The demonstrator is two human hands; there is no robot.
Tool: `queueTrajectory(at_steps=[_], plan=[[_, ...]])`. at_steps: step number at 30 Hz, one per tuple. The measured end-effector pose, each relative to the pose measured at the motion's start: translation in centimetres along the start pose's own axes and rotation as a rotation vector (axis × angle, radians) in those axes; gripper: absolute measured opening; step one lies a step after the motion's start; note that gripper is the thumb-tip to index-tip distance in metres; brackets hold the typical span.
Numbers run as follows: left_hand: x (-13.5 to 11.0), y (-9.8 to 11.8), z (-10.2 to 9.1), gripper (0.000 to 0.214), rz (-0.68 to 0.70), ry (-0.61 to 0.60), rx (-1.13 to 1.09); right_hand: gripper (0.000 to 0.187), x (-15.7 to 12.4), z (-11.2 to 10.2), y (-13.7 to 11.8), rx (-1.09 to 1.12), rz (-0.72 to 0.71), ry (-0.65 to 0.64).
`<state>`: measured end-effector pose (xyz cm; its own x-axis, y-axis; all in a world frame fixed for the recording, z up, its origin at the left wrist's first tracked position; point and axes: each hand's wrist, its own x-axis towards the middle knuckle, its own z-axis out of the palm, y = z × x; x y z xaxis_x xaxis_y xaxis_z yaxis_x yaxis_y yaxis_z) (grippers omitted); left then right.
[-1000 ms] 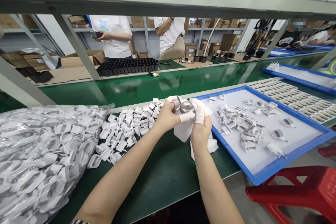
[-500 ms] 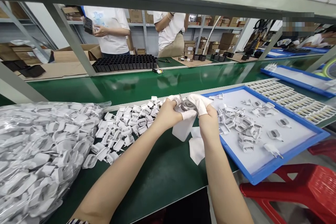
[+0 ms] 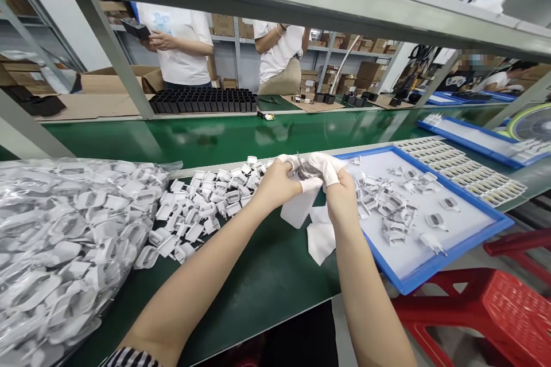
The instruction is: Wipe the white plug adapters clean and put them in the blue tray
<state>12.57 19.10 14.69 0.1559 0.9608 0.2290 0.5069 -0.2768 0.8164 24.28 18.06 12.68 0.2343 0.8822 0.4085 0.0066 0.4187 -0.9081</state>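
My left hand [image 3: 282, 183], with white coverings on its fingertips, is closed at the rim of a round, shiny metal top [image 3: 307, 171]. A thin raised piece stands up from that top. Beneath it is a translucent white bottle [image 3: 298, 211]. From the other side, my right hand [image 3: 338, 186] has its white-covered fingers curled over the same metal top. Whether a cloth is also between those fingers, I cannot tell. White folded cloths [image 3: 321, 242] lie on the green table [image 3: 258, 292] just below my right hand. Loose white plastic plug housings [image 3: 206, 200] are heaped beside my left hand.
A clear bag of white housings [image 3: 73, 246] fills the left. On the right, a blue-rimmed tray [image 3: 456, 261] holds more plug parts, with a white slotted tray [image 3: 465, 169] behind. A red stool [image 3: 486, 309] stands below. Beyond the shelf bar, two people stand near black boxes [image 3: 202, 100].
My view has shifted slightly, with the blue tray now further left. My right fingers have moved further over the metal top. Across the table, a person's hands have raised and turned a black part.
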Motion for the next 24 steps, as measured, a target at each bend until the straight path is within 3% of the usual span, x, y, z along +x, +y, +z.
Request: queueTrajectory(at_steps=[5, 15, 24], plan=[[-0.04, 0.15, -0.27, 0.036, -0.02, -0.011, 0.034, 0.026, 0.11, 0.04, 0.09, 0.038, 0.036, 0.014], [-0.1, 0.52, -0.27, 0.037, -0.025, 0.009, 0.1, 0.031, 0.19, -0.34, -0.76, -0.193, 0.016, -0.06], [-0.17, 0.57, -0.33, 0.037, -0.021, -0.007, 0.134, 0.033, 0.32, -0.42, -0.28, -0.172, 0.029, -0.047]])
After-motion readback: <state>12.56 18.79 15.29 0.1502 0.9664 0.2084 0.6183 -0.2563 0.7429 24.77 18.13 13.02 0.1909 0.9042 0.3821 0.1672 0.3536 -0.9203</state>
